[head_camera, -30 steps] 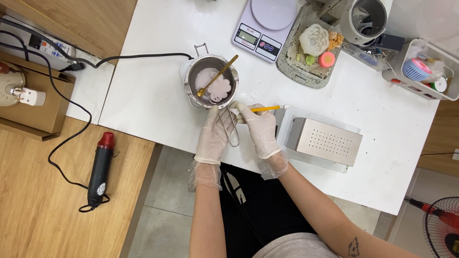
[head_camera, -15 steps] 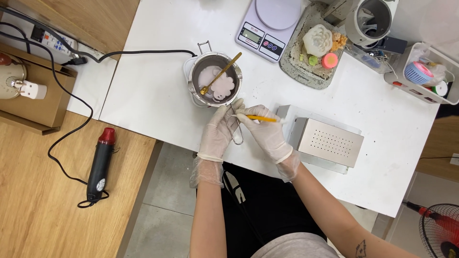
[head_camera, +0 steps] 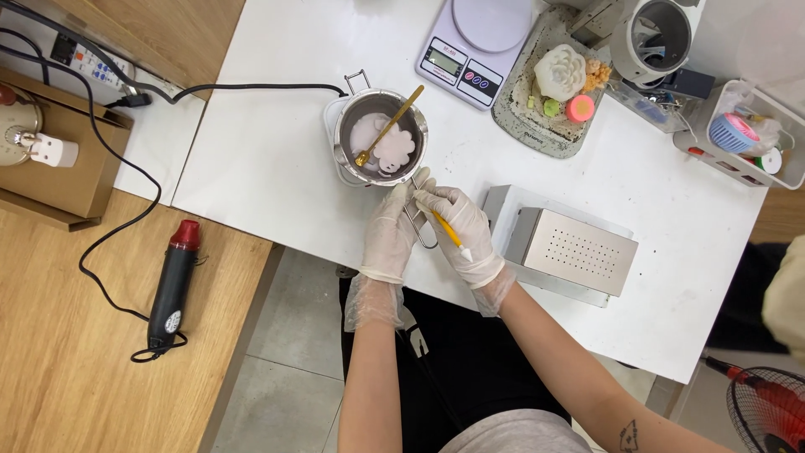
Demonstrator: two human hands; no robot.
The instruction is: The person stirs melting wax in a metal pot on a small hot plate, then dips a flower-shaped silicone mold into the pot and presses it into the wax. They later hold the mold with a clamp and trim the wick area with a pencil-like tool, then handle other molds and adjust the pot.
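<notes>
I keep the small steel pot (head_camera: 379, 138) at the near middle of the white table (head_camera: 268, 143), its wire handle (head_camera: 422, 225) pointing toward me so my gloved left hand (head_camera: 392, 231) can rest over it and steady the pot. My right hand (head_camera: 461, 226) is closed around a yellow pen-like tool (head_camera: 448, 231) (tip angled back toward my wrist), touching the left so both work as one. A gold spoon (head_camera: 387, 127) leans in the pot over a pale flower-shaped piece (head_camera: 392, 149); the kitchen scale (head_camera: 474, 38) stands farther off.

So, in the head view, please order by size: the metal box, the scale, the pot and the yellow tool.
1. metal box
2. scale, partly cut off
3. pot
4. yellow tool
</notes>
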